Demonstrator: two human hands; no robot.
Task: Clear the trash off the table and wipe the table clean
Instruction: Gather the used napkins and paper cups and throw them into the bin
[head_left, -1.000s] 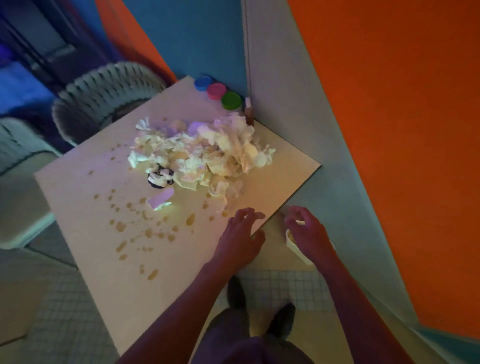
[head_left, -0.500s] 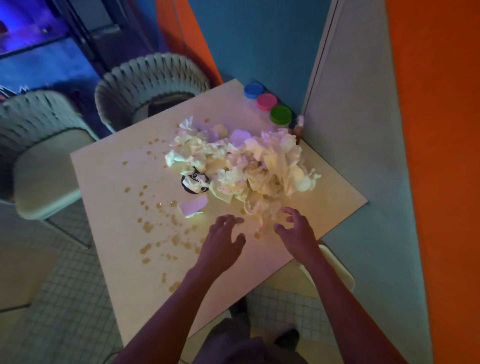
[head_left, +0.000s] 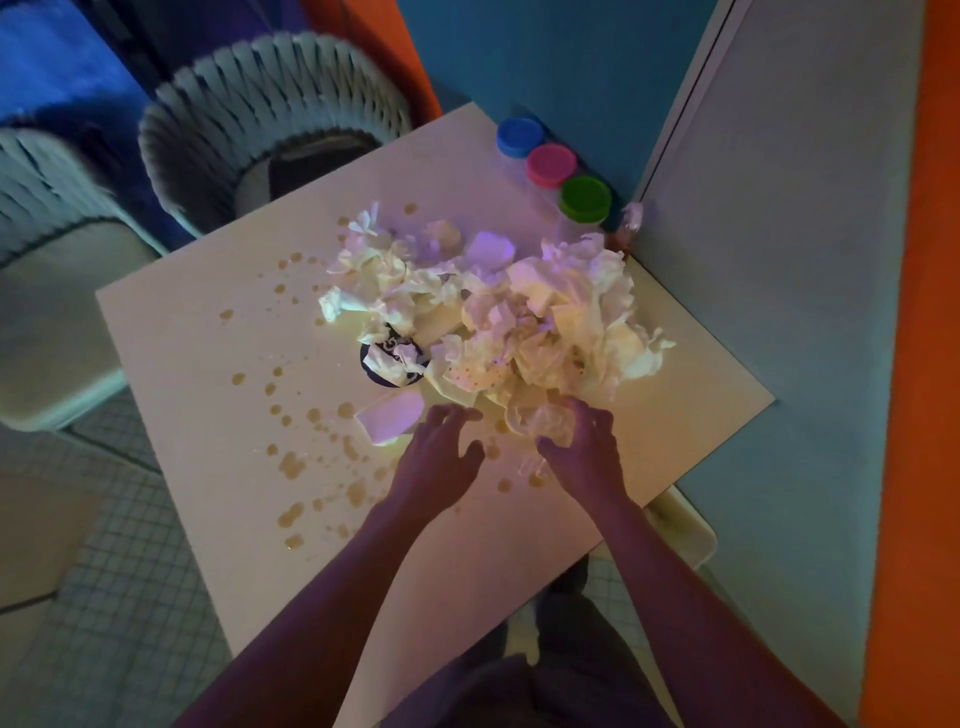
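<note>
Head view, so: both hands sit at the near edge of the big heap of crumpled white paper napkins (head_left: 498, 317) on the pale square bench (head_left: 171, 332). Left hand (head_left: 436, 457) has its fingers (head_left: 457, 413) spread wide, holding nothing, just right of a small white card (head_left: 389, 421). Right hand (head_left: 582, 452) curls its fingers over a crumpled clear plastic wrapper (head_left: 545, 423), probably to start scooping. The heap's long axis runs left-right beyond the fingertips. Brown spill spots (head_left: 291, 462) lie left of the fingers.
</note>
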